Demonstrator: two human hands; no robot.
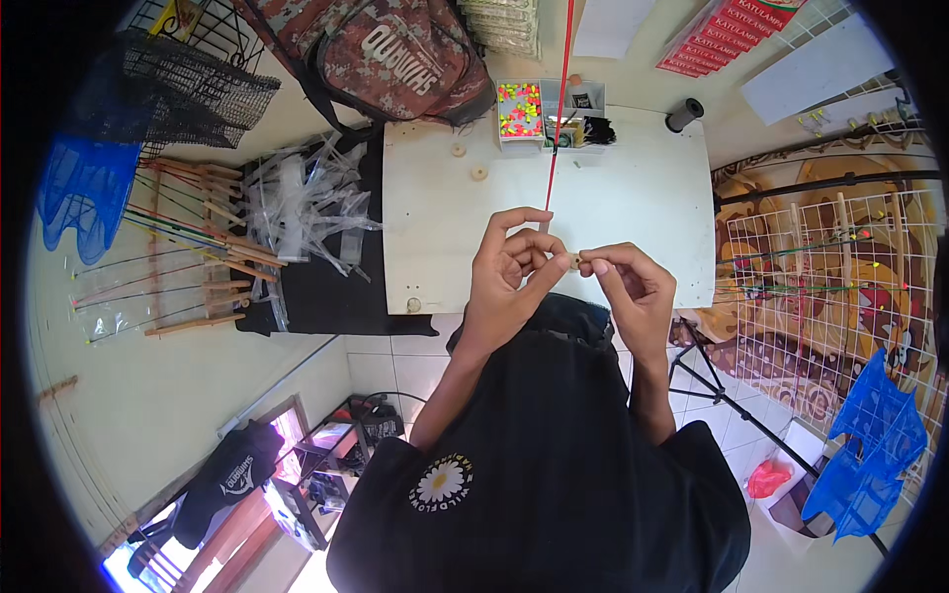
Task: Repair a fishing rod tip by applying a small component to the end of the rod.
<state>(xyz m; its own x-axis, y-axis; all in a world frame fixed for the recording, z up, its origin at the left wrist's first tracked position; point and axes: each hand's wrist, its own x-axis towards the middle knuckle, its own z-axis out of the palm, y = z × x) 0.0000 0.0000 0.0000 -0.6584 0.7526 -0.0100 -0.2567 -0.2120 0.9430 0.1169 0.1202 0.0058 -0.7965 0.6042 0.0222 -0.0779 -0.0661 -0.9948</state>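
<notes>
While you've got both hands up over the near edge of the white board [633,198], the small tan ring [575,261] sits right btwn them, pinched. Your left hand [512,265] is curled shut, thumb and fingers closed around the base of the red rod [560,109] and touching the ring from the left. Your right hand [628,282] is closed too, thumb + index nipping the ring from the right side, other fingers folded under. Can't tell how much of the ring is actually on the rod, too small.

Rod runs from your left hand straight up the pic, over the board and past the bead box [521,111] w/ the yellow, pink and green bits. Next to that box is a clear tray [578,124] w/ dark stuff in it. Two more tan rings [478,172] lie loose on the board, well apart from your hands, plus another by the near left corner. Black spool [684,114] stands at the far right corner.

Left of the board: black cloth w/ a heap of clear plastic sleeves [306,203], then finished rods [188,247] w/ wood handles laid out. Camo bag [395,49] sits behind the board. Wire rack [820,287] on your right holds more rods.
</notes>
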